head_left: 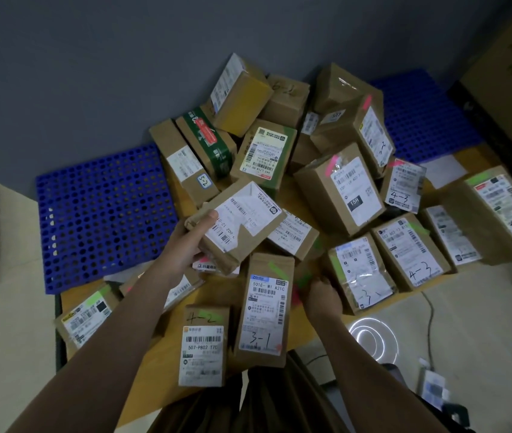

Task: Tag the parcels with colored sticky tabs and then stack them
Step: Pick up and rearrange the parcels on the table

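The left hand [190,242] has its grip clamped on a taped brown parcel [236,221], lifted above the table [167,332] crowded with parcels. Further right, the right hand [322,295] rests among tagged boxes beside the "3-1" parcel [264,310]; its grip I cannot tell.

Both forearms outstretched — left hand [190,242] thumb-up, fingers curled; right hand [322,296] knuckles-up, fingers tucked under.
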